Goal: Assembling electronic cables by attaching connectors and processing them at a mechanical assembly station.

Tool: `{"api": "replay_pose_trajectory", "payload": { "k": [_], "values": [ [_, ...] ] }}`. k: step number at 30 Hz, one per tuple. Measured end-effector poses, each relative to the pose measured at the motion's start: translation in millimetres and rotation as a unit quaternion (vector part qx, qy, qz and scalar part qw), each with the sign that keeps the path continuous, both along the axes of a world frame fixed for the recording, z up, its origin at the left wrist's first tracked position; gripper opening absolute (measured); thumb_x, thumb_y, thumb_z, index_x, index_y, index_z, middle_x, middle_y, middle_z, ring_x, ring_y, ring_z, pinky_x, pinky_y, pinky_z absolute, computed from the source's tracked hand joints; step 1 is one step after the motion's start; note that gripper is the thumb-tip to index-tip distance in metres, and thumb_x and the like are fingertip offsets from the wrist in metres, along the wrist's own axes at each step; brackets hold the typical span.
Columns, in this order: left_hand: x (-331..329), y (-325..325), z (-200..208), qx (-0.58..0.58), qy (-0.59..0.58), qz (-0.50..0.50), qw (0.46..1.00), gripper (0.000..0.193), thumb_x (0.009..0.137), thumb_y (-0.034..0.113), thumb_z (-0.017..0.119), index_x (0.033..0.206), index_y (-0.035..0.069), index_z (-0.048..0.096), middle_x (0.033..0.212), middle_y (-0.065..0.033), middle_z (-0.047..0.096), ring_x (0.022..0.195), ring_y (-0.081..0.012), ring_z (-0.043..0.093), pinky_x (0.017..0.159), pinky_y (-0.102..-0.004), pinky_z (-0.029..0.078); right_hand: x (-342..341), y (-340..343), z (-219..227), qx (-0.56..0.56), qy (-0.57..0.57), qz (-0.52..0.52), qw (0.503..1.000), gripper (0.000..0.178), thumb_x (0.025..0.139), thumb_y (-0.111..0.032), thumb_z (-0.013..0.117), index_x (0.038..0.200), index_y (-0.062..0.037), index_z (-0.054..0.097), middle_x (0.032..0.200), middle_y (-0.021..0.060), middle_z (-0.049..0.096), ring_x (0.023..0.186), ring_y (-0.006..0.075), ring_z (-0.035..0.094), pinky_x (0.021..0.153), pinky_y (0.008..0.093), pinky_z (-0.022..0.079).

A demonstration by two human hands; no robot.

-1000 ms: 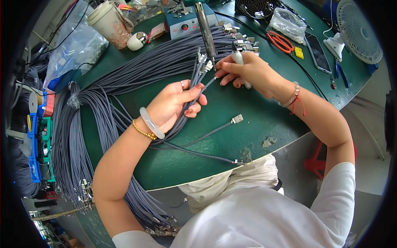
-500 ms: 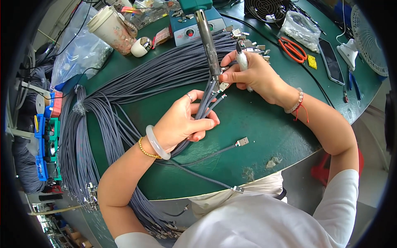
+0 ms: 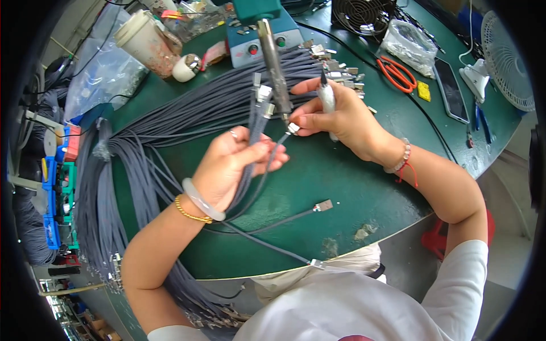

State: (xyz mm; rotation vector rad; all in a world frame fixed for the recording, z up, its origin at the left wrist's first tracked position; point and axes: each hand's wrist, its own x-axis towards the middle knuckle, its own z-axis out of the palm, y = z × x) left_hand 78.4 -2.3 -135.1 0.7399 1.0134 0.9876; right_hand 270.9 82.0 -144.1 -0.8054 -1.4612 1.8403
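My left hand (image 3: 236,162) is closed round several grey braided cables (image 3: 248,162), their metal plug ends (image 3: 263,94) sticking up past the fingers. Between the thumb and fingertips of my right hand (image 3: 344,116) is the small metal USB connector (image 3: 293,128) of one cable, which runs back to my left hand. That same right hand also keeps a white pen-like tool (image 3: 327,98) with a dark pointed tip upright between its fingers. Just above the connector is the lower tip of a metal-barrelled soldering iron (image 3: 273,68), slanting down from a green holder (image 3: 257,8).
A thick bundle of grey cables (image 3: 187,105) spreads across the green table (image 3: 364,176). Two loose cable plugs (image 3: 323,206) lie near the front edge. Farther back are a blue control box (image 3: 296,38), a cup (image 3: 149,45), orange-handled scissors (image 3: 396,74), a phone (image 3: 451,91) and a fan (image 3: 506,59).
My left hand has shifted left and away from the iron, the cable bunch with it. One cable now spans both hands, its connector pinched at the iron's tip by my right hand.
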Motion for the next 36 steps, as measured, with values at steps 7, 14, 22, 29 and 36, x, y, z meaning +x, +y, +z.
{"api": "replay_pose_trajectory", "payload": {
  "k": [7,14,22,29,36],
  "values": [
    [-12,12,7,-0.007,0.049,-0.01,0.999,0.018,0.082,0.005,0.056,0.097,-0.004,0.05,0.092,-0.0137,0.058,0.053,-0.0016,0.038,0.041,-0.0133,0.028,-13,8,-5,0.008,-0.006,0.0,1.0,0.039,0.077,-0.002,0.062,0.111,0.0071,0.043,0.087,0.0129,0.061,0.076,0.0163,0.061,0.071,0.0244,0.052],
    [-30,5,13,-0.043,0.022,-0.034,0.998,0.019,0.081,0.008,0.059,0.094,-0.005,0.054,0.084,-0.0133,0.059,0.053,-0.0009,0.04,0.041,-0.0126,0.028,-27,-1,21,-0.053,-0.042,0.0,0.998,0.026,0.084,-0.01,0.055,0.102,0.0054,0.048,0.079,0.0094,0.06,0.068,0.0139,0.061,0.06,0.0217,0.051],
    [-43,-4,10,-0.044,0.023,-0.019,0.999,0.021,0.082,0.009,0.057,0.096,-0.005,0.053,0.084,-0.0123,0.058,0.052,-0.0015,0.04,0.041,-0.0131,0.028,-27,-30,37,-0.035,-0.23,0.166,0.958,0.027,0.09,-0.02,0.041,0.091,0.0039,0.055,0.062,0.0058,0.056,0.044,0.0072,0.05,0.036,0.0179,0.036],
    [-46,-6,11,-0.043,0.035,-0.023,0.998,0.021,0.083,0.01,0.057,0.097,-0.004,0.052,0.083,-0.0111,0.058,0.051,-0.0013,0.039,0.04,-0.0136,0.027,-48,-35,34,-0.012,-0.25,0.214,0.944,0.029,0.09,-0.02,0.038,0.089,0.0037,0.055,0.055,0.0029,0.049,0.039,0.007,0.045,0.034,0.0199,0.034],
    [-48,-8,11,-0.035,0.01,-0.033,0.999,0.019,0.08,0.009,0.06,0.091,-0.005,0.052,0.08,-0.0119,0.059,0.055,-0.0033,0.045,0.042,-0.0142,0.031,-52,-39,35,-0.021,-0.248,0.195,0.949,0.028,0.09,-0.019,0.039,0.088,0.0034,0.055,0.054,0.0022,0.048,0.038,0.0065,0.044,0.033,0.0202,0.034]
  ]
}}
